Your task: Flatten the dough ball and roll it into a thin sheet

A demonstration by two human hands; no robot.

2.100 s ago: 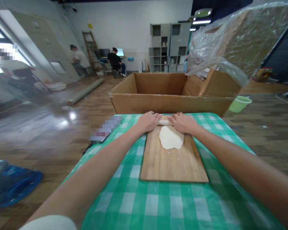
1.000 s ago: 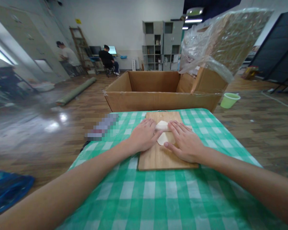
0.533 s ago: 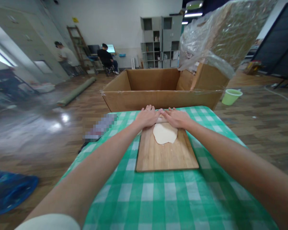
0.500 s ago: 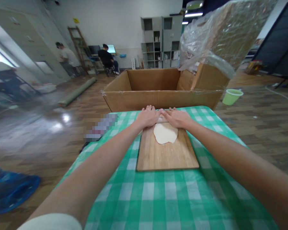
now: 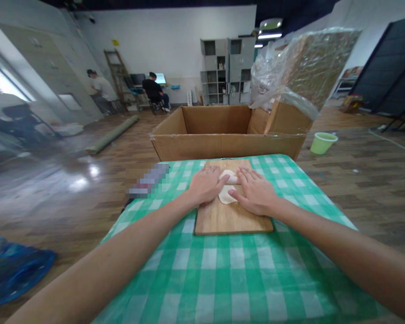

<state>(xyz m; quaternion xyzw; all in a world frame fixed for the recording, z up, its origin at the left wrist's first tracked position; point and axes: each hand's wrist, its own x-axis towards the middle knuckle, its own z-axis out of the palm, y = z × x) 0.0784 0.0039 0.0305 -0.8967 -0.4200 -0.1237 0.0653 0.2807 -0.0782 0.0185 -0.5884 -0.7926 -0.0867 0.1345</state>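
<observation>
My left hand (image 5: 205, 185) lies over the left end of a pale rolling pin (image 5: 233, 180), fingers stretched forward and thumb along the pin. On the right end rests my right hand (image 5: 257, 191), its fingers extended and its thumb reaching over the dough. Both palms hide the pin's ends. Beneath the pin a flat, pale sheet of dough (image 5: 226, 196) shows on the near and far sides. It lies on a wooden cutting board (image 5: 234, 225), on a table with a green and white checked cloth (image 5: 202, 274).
Beyond the table stands a large open cardboard box (image 5: 222, 146). A pixelated flat item (image 5: 149, 181) lies at the table's left edge. On the floor are a green bucket (image 5: 323, 142), a rolled mat (image 5: 112, 135) and a blue plastic bottle (image 5: 16, 270). Several people are in the background.
Both hands and the rolling pin have come back from the board's far edge toward me, over the dough. The dough's far part now shows beyond the pin. My view has tilted up slightly.
</observation>
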